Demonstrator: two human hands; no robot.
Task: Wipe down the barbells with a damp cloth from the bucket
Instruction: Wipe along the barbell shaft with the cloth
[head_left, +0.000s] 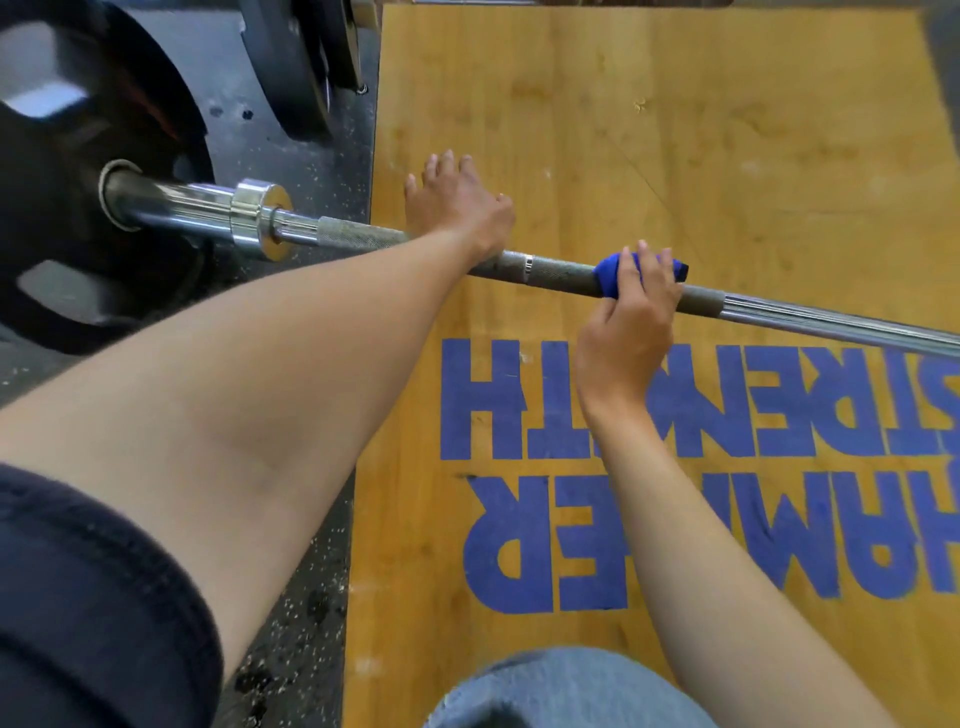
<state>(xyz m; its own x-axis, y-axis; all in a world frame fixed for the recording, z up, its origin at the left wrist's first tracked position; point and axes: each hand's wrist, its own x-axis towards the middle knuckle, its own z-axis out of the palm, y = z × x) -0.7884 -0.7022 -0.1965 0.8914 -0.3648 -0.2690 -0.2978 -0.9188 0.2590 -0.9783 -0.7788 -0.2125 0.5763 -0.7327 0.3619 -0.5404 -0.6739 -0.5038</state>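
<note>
Left hand (457, 208) rests on barbell (561, 273); right hand (631, 317) grips blue cloth (610, 273).

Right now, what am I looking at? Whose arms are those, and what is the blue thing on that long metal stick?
There is one picture, taken by a camera worn on a person's head, looking down at their own arms. No robot here. The long metal stick is a barbell, a bar for lifting weights. A big black weight plate sits on its end at the left. The blue thing is a cloth. The right hand has a grip on it, wrapped around the bar, for wiping. The left hand rests on the bar with fingers stretched out flat. Under the bar lies a yellow wooden platform with blue letters, beside a dark speckled floor.
</note>
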